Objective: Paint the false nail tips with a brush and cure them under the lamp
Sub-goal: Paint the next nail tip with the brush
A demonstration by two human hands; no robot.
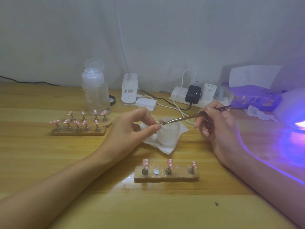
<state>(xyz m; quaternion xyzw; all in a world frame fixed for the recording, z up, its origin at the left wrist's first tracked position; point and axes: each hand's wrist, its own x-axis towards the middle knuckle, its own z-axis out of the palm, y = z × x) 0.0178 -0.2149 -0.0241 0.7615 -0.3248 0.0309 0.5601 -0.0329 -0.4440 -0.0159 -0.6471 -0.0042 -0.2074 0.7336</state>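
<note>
My left hand pinches a small pink nail tip on its stand above a white jar. My right hand grips a thin brush, its bristles touching that tip. A wooden holder near me carries three pink nail tips with white dots and one bare magnet spot. Two more holders at the left carry several pink tips. The curing lamp glows violet at the right edge.
The jar stands on a white tissue. At the back are a clear pump bottle, a white desk lamp base, a power strip with chargers and a purple tissue pack. Cables trail across the wooden table.
</note>
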